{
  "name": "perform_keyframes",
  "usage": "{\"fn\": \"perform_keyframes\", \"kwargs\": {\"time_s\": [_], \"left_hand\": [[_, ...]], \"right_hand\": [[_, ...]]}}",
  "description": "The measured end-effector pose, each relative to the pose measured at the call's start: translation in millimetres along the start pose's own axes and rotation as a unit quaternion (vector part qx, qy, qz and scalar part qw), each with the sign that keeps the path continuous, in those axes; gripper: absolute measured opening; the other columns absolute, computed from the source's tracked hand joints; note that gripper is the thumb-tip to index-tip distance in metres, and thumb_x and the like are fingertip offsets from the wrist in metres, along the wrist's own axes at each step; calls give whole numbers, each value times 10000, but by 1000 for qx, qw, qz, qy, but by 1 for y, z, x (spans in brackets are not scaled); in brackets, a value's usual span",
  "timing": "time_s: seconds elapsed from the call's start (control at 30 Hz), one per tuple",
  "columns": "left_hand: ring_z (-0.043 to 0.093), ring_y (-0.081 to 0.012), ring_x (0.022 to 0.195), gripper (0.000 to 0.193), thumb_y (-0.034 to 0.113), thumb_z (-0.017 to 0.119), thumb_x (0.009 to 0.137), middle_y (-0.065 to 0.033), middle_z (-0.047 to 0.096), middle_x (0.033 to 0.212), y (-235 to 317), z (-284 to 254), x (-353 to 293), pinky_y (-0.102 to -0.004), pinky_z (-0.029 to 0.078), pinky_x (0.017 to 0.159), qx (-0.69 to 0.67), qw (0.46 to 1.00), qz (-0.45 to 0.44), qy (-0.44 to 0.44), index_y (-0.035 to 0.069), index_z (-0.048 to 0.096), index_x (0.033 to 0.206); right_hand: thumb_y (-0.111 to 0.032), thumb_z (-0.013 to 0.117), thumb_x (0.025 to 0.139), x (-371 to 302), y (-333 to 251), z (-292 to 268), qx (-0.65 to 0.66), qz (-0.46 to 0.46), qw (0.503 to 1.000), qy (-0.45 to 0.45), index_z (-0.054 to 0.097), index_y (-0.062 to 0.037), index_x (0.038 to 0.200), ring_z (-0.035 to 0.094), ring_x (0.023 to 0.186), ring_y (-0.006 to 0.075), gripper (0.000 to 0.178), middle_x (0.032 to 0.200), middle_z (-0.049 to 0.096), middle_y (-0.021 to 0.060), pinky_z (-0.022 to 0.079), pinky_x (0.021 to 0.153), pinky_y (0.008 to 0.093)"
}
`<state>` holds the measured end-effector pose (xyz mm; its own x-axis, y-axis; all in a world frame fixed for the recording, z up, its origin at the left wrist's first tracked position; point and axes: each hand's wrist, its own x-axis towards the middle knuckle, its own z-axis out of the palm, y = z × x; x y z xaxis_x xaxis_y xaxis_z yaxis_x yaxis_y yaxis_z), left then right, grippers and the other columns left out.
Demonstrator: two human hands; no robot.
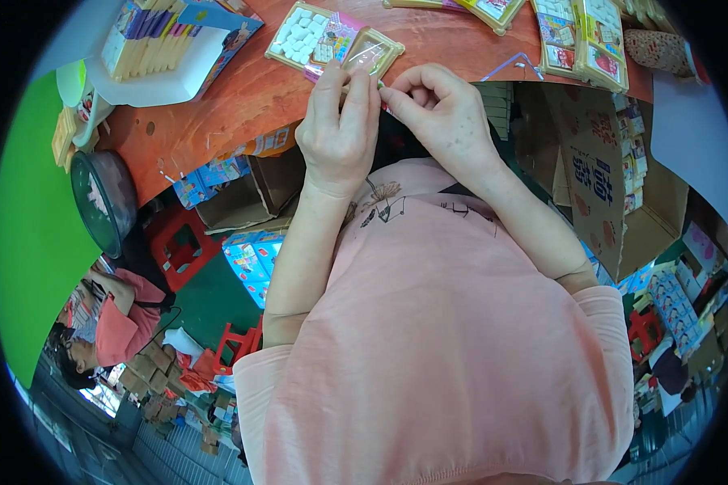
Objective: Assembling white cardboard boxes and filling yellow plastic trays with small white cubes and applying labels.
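Observation:
At the near edge of the red-brown table, my two hands meet at the fingertips. My left hand is closed, its fingers bent at the near edge of a flat pack. That pack has a yellowish tray with small white tiles on its left side, a pink and purple printed card and a clear compartment on its right. My right hand pinches thumb and forefinger together beside the left fingertips. A tiny greenish bit shows between the hands; what it is, I cannot make out.
A white-and-blue open box of upright packs stands at the left, near a dark bowl. Finished-looking packs and thin purple strips lie at the right. Cartons, a red stool and a seated person are around.

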<state>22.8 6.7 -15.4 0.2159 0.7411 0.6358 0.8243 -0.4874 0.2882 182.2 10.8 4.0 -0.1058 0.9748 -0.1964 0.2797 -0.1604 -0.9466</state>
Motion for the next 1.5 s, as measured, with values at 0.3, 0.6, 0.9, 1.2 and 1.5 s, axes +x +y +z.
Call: {"fn": "perform_keyframes", "kwargs": {"time_s": [0.3,0.6,0.9,1.2,1.5], "left_hand": [[710,-332,885,289,2,816,792,-191,668,1038,-1,3,-4,-380,601,695,-7,1000,7,17,-42,698,1053],[715,-337,874,292,19,818,791,-210,666,1050,0,0,-7,-374,606,711,3,1000,1,12,-39,712,1058],[724,-392,1017,223,21,801,803,-189,681,1047,2,1,-20,-382,618,780,32,998,45,1,-61,720,994],[666,-384,1156,239,1,787,814,-172,696,1142,1,-10,-46,-421,557,902,29,999,-22,-24,-62,713,1032],[678,-132,852,168,39,680,965,-105,732,1019,9,-25,-14,-270,560,738,-276,818,-502,57,-47,706,1106]], "right_hand": [[-125,704,951,14,6,15,155,89,984,11,629,26,1058,594,662,48,200,834,705,34,484,603,215],[-48,645,954,-4,-5,6,34,-31,998,43,619,-24,1154,569,618,108,202,978,702,72,446,534,253],[-16,701,782,26,18,-9,-361,-377,852,36,709,-91,1191,573,1191,278,417,1331,623,42,454,958,405],[-127,775,774,20,12,-4,-420,-396,817,3,684,-41,1213,550,1268,247,456,1337,619,62,412,1018,403],[-335,853,753,21,17,14,-380,-388,840,-26,586,-95,1338,519,1277,316,686,1339,533,137,423,1032,453]]}}
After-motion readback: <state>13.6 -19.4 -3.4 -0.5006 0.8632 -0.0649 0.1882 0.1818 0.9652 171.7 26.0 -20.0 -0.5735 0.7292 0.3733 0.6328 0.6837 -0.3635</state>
